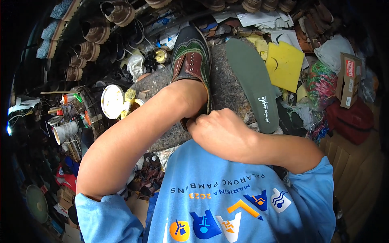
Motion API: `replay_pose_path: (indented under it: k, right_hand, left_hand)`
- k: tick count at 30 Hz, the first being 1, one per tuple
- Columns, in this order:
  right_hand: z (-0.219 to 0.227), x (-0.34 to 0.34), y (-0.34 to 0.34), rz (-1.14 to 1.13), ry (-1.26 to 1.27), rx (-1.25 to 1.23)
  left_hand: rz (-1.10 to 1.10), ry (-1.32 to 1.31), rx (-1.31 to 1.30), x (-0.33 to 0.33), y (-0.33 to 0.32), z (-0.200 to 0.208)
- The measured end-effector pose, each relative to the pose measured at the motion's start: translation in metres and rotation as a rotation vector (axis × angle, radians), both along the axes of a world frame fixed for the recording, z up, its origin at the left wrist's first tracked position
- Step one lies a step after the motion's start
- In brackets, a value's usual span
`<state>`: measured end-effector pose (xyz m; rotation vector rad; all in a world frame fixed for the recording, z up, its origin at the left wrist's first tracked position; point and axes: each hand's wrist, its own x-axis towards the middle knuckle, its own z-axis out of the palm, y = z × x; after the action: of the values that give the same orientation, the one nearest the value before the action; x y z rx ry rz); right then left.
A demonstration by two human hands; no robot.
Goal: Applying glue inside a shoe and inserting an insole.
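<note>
A black, green and dark red leather shoe (188, 62) lies toe away from me, its eyelets bare of laces. My left hand (190, 91) reaches down into the shoe's opening; its fingers are hidden inside. At the heel end, my right hand (216, 128) is closed with its fingers curled against the shoe's back edge. To the right of the shoe, a dark green insole (251, 81) with small white lettering rests apart from both hands, partly on a worn grey slab (221, 65).
Left of my forearm stand a white round container (112, 101) and a yellow-stained brush (130, 99). Yellow sheets (284, 67) lie beyond the insole. At the right are a small cardboard box (348, 81) and a dark red bag (350, 121). Several brown shoes (95, 30) line the upper left.
</note>
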<state>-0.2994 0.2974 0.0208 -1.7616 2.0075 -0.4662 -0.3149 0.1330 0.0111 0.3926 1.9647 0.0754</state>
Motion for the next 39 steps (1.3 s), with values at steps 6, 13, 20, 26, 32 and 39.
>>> replay_pose_path:
  k: [6, 13, 20, 26, 32, 39]
  right_hand:
    - [-0.003, -0.002, -0.004, -0.027, 0.012, -0.028]
    - [0.011, -0.003, -0.007, 0.083, 0.049, -0.06]
    - [0.018, -0.055, -0.003, 0.092, 0.101, -0.059]
    - [0.009, -0.077, -0.03, 0.237, 0.146, 0.015]
    - [0.007, -0.075, -0.032, 0.229, 0.108, 0.116]
    - [0.005, -0.072, -0.034, 0.228, 0.18, 0.12]
  left_hand:
    - [0.051, 0.054, 0.108, 0.013, -0.011, -0.036]
    - [0.154, 0.172, 0.14, 0.038, -0.028, -0.04]
    - [0.693, 0.581, 0.532, 0.061, -0.054, 0.104]
    - [0.568, 0.439, 0.501, 0.096, -0.035, 0.067]
    - [0.566, 0.387, 0.531, 0.104, -0.014, 0.041]
    - [0.562, 0.331, 0.484, 0.103, -0.013, 0.038]
